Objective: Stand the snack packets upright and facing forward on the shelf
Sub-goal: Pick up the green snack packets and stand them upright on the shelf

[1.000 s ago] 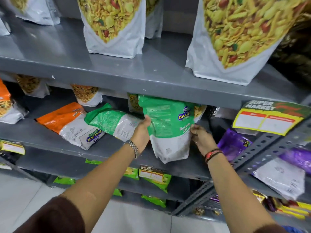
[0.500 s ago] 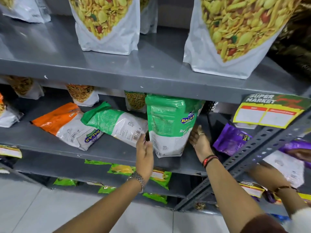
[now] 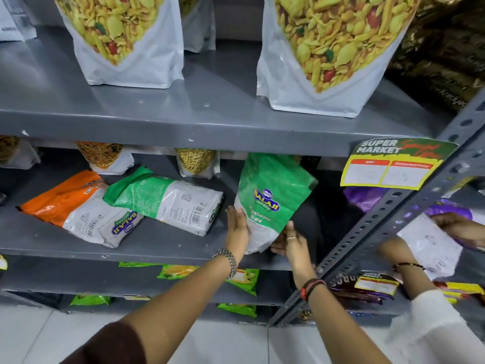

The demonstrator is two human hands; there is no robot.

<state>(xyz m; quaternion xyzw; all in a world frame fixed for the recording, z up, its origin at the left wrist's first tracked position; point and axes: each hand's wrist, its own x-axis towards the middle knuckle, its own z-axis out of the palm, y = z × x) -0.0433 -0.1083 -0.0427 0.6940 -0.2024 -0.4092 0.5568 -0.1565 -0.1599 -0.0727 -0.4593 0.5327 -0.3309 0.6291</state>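
Green packet: tilted, at the front of the shelf, between the hands.
Left hand: fingers straight, together, against its edge.
Right hand: pinches its lower corner.
Left of fingers: second green packet and orange packet, lying flat.
Right of fingers: slotted post.

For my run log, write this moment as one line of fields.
held packet: tilted, front forward | left hand: flat on its side | right hand: grips bottom corner | lying flat: green packet, orange packet
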